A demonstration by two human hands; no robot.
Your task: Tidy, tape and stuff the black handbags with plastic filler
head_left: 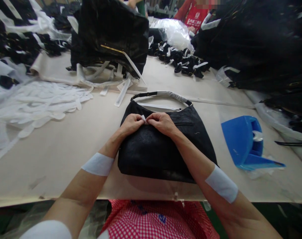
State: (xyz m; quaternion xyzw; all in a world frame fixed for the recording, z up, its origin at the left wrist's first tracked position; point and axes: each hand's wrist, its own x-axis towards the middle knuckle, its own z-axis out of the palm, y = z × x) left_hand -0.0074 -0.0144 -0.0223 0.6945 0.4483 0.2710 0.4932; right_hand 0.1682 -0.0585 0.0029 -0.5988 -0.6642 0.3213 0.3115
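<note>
A black handbag (pixel 151 156) lies flat on the table in front of me, its handle (pixel 170 94) partly wrapped in white and pointing away. Over the upper part of the bag, my left hand (pixel 133 122) and my right hand (pixel 163 122) meet with fingertips pinched. Between them a small white strip (pixel 143 118) sticks up, gripped by the left fingertips. The right fingers press together right beside it, at its lower end; what exactly they pinch is too small to make out. A zipper slit (pixel 183 124) shows right of my right hand.
White strips (pixel 41 99) lie heaped at the left. A large black bag (pixel 111 33) stands at the back. On the right sits a blue tape dispenser (pixel 243 142), with piled black bags (pixel 255 49) behind. A person in red (pixel 194 16) is across the table.
</note>
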